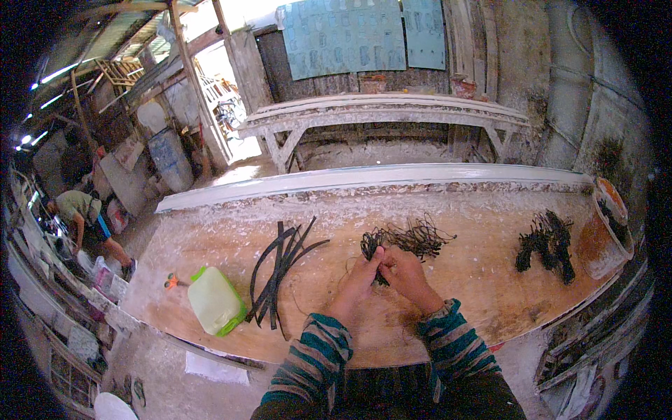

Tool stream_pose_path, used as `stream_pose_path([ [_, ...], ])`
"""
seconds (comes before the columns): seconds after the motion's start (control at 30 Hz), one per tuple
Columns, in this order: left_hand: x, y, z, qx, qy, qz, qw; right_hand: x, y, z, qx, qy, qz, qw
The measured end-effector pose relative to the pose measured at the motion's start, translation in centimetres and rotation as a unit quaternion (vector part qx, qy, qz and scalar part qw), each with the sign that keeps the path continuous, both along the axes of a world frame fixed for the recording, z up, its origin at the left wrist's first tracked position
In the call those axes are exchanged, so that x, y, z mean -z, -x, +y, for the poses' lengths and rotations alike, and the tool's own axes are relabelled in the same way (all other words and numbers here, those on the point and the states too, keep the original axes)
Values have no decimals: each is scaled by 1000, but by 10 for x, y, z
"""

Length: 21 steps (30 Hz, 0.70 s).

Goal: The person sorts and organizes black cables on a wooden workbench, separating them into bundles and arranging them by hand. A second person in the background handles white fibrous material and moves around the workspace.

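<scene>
A bundle of thin black cords (420, 239) lies on the wooden tabletop, its looped ends fanned out to the right. Both hands meet at the bundle's near end. My left hand (360, 274) is closed round the gathered cords, thumb pointing up. Against it, my right hand (408, 276) pinches at the same spot with its fingers curled in. Exactly what the right fingertips grip is hidden. To the left of my hands lie several flat black strips (274, 280), crossed over one another.
Further left are a pale container with green ends (215, 301) and orange-handled scissors (173, 282). At right sit more black cord bundles (549, 241) and a tipped orange bucket (603, 241). A long white ledge (378, 175) borders the far side. Someone bends over (80, 213) at far left.
</scene>
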<state>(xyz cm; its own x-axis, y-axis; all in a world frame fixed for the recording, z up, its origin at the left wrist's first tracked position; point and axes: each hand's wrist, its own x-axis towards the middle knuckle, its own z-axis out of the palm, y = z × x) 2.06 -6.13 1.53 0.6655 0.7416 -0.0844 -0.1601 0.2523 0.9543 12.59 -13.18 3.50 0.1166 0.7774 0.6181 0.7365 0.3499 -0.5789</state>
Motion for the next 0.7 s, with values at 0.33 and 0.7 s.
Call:
stream_pose_path([
  [0.33,21,-7,9,42,-71,-56,995,-4,1,-1,78,39,1,996],
  [0.7,12,1,16,-8,85,-40,996,-1,-22,1,78,31,118,989],
])
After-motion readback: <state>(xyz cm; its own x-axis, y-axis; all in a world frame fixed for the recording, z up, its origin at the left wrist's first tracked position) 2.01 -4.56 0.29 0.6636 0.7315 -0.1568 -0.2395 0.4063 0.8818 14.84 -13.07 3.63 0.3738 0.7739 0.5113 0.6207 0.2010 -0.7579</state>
